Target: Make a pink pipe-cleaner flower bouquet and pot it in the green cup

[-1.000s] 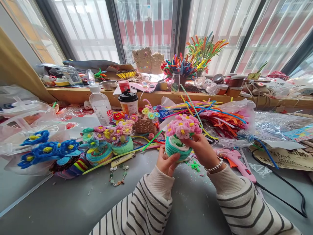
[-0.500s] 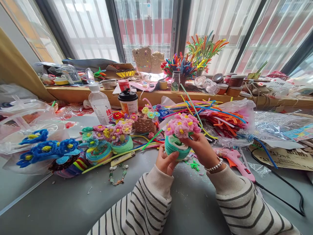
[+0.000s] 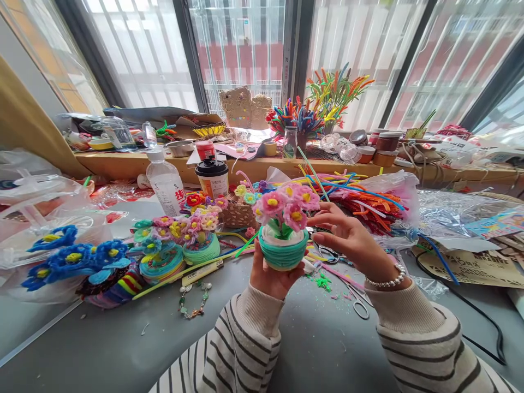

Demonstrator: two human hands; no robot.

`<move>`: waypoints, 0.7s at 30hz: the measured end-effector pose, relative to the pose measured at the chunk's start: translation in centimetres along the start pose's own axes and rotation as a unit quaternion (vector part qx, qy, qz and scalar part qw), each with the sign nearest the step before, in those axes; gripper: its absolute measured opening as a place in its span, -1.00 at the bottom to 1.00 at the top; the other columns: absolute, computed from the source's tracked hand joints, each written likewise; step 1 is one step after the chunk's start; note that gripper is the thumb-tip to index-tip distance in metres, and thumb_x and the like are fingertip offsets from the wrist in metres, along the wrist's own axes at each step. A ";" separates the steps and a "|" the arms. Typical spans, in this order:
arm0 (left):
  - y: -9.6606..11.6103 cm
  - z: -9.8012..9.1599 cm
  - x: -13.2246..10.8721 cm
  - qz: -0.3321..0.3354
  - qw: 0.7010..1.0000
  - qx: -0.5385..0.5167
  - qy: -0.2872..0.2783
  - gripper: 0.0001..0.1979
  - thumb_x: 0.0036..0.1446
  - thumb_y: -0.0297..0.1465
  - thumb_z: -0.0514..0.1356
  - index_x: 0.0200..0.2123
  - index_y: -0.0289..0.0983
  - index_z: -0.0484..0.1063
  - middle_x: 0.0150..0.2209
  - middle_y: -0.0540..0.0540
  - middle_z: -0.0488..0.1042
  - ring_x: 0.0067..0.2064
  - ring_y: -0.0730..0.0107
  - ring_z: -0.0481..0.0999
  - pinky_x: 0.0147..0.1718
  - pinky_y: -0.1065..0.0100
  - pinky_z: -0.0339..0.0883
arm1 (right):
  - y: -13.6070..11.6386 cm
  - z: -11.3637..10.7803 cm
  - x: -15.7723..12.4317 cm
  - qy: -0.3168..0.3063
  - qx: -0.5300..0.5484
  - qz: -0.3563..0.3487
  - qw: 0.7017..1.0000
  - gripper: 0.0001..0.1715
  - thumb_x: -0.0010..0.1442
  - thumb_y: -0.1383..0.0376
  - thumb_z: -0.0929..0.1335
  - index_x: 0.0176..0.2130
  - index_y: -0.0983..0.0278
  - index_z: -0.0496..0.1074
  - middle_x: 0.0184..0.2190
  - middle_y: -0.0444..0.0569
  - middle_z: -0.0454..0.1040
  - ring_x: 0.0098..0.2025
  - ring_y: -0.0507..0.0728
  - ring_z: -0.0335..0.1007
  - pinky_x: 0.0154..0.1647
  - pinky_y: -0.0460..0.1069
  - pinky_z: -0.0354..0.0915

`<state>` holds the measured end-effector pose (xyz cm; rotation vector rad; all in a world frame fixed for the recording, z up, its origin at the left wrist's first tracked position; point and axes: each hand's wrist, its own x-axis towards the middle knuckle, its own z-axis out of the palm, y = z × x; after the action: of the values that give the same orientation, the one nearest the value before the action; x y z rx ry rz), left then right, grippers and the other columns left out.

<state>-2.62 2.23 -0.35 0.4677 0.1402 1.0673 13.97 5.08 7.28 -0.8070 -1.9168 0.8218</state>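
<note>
Cupped from below in my left hand [image 3: 272, 278] is a turquoise pot [image 3: 283, 252] wrapped in coils, with a white top. Pink flowers with yellow centres [image 3: 286, 204] stand up out of it on green stems. My right hand [image 3: 347, 234], a beaded bracelet on its wrist, is just right of the flowers with its fingers apart and nothing in them. Scissors [image 3: 360, 307] lie on the grey table [image 3: 319, 349] below that hand, beside green scraps [image 3: 323, 281].
On the left stand blue flowers [image 3: 73, 256] and small flower pots [image 3: 201, 248]. Behind them are a clear bottle [image 3: 164, 180] and a lidded cup [image 3: 212, 179]. A bead bracelet [image 3: 193, 300] lies in front. Pipe cleaners [image 3: 368, 202] and a black cable [image 3: 491, 322] lie right.
My right hand has let go of the flowers and moved right, opening. The pot now sits upright in my left palm, its flowers facing me. Scissors now show where my right hand and the pink glue gun were.
</note>
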 end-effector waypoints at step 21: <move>-0.8 0.9 0.6 0.008 0.999 0.021 0.027 -0.41 -0.22 0.06 0.05 -0.31 -0.33 0.40 -0.53 -0.10 0.46 -0.57 0.38 0.39 -0.60 0.40 0.22 | -1.6 0.5 -0.4 -0.050 -0.304 -0.182 0.934 -0.45 -0.16 0.07 0.36 -0.14 0.20 0.32 0.02 0.02 0.12 0.05 0.25 -0.08 0.04 0.14 -0.05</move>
<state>-1.43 2.14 0.19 0.4779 0.2076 1.0954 13.32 3.72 8.18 -0.7293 -2.3566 0.0283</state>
